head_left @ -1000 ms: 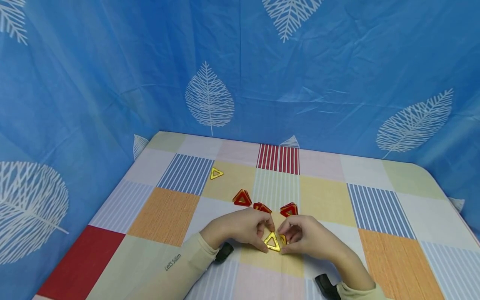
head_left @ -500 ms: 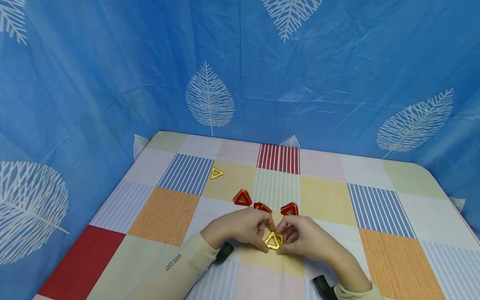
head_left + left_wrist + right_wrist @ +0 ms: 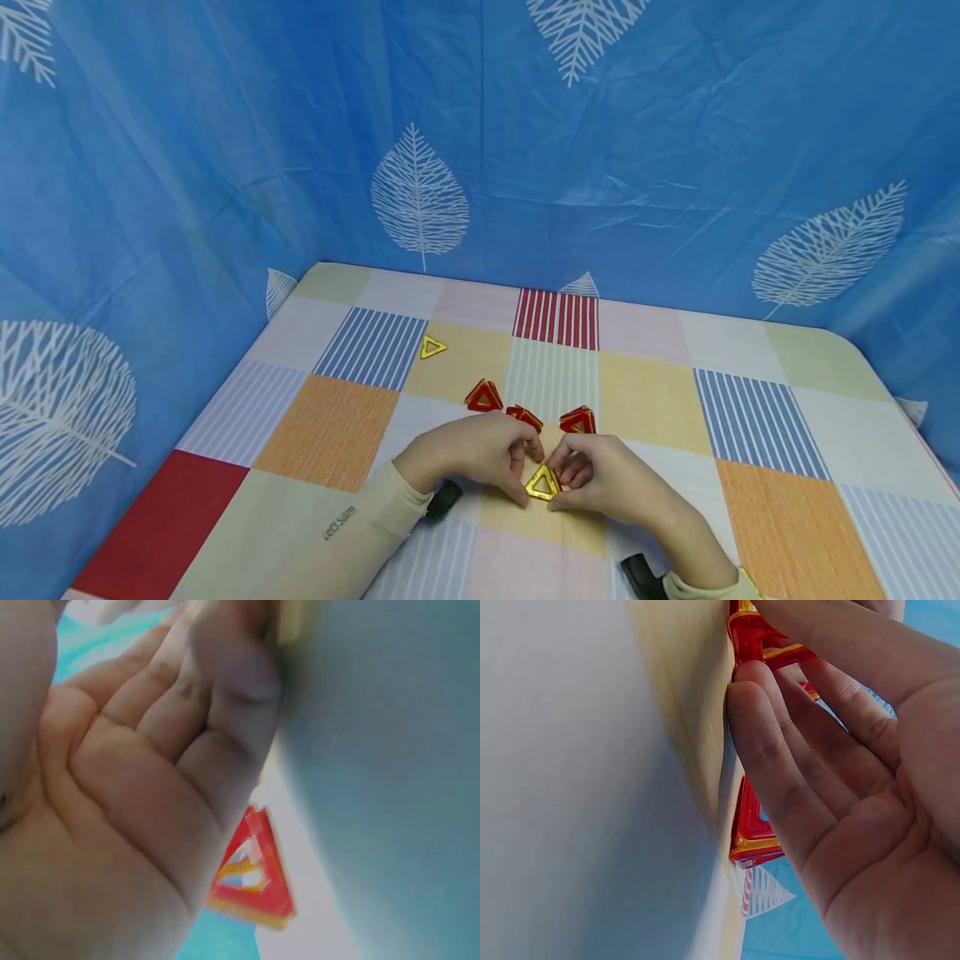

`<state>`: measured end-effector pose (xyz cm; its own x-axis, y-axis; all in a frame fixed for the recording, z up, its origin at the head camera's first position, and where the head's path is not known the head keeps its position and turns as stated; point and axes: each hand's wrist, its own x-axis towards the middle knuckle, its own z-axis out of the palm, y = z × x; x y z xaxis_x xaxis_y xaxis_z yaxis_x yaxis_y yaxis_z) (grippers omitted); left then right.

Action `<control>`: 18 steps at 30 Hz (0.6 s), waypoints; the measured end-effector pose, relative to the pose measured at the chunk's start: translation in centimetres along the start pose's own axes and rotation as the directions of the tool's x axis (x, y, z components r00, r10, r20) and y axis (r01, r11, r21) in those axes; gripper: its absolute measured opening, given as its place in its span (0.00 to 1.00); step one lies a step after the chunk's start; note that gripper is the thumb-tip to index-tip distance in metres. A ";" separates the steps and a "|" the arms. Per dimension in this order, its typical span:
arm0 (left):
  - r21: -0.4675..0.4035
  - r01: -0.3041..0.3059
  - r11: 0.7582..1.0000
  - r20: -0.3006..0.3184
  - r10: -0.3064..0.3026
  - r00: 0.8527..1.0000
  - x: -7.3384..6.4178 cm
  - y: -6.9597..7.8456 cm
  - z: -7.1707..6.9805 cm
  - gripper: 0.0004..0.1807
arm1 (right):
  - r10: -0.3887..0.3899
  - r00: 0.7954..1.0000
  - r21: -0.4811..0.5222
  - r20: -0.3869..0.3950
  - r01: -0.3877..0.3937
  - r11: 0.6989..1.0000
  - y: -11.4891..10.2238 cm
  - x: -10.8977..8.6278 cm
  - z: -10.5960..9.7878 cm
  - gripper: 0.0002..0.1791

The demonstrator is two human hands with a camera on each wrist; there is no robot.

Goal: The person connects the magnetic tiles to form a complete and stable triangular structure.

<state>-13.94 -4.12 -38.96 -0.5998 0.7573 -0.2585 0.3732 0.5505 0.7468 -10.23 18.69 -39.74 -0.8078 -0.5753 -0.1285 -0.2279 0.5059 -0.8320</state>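
In the head view a yellow triangular frame tile (image 3: 542,482) stands low over the table between both hands. My left hand (image 3: 480,454) has its thumb and index finger at the tile's left side, pinching it. From the right, my right hand (image 3: 603,475) pinches the tile group between thumb and forefinger. The right wrist view shows red and yellow tile edges (image 3: 761,637) at the right fingertips. The left fingertips are blurred in the left wrist view, with a yellow edge (image 3: 292,626) beside them.
Three red triangular pieces with yellow edges, left (image 3: 484,396), middle (image 3: 524,417) and right (image 3: 578,420), rest just beyond the hands. A single yellow triangle (image 3: 432,347) lies farther back on the patchwork cloth (image 3: 652,383). Blue curtains (image 3: 480,167) stand behind the table.
My right hand has moved slightly left, bringing a second yellow piece against the first, where it is now mostly hidden. My left hand has shifted only slightly.
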 end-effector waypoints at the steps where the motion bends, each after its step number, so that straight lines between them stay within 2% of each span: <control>1: -0.018 -0.016 1.000 0.010 0.016 1.000 -0.3 0.0 -0.4 0.23 | -0.002 1.000 0.003 0.000 0.002 1.000 0.0 0.0 0.0 0.18; 6: -0.159 -0.084 0.984 0.031 0.090 0.996 -1.7 -0.7 -2.8 0.22 | -0.015 1.000 0.001 -0.003 0.015 1.000 0.1 -0.1 0.1 0.17; 9: -0.211 -0.101 0.972 -0.004 0.103 0.995 -2.5 -1.6 -4.2 0.22 | -0.020 1.000 0.003 0.000 0.020 1.000 0.1 -0.1 0.2 0.17; 13: -0.265 -0.104 0.959 -0.111 0.077 0.991 -3.4 -3.0 -5.8 0.22 | -0.019 1.000 0.005 0.003 0.019 1.000 0.1 0.0 0.2 0.18; 18: -0.306 -0.063 0.950 -0.262 -0.020 0.965 -3.9 -4.9 -6.8 0.21 | -0.005 1.000 -0.007 0.008 0.005 1.000 0.1 0.1 0.2 0.18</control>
<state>-18.23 -12.12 -37.46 -0.7715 0.6276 -0.1044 0.1754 0.3675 0.9134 -10.17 18.56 -39.95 -0.8021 -0.5832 -0.1285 -0.2360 0.5072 -0.8289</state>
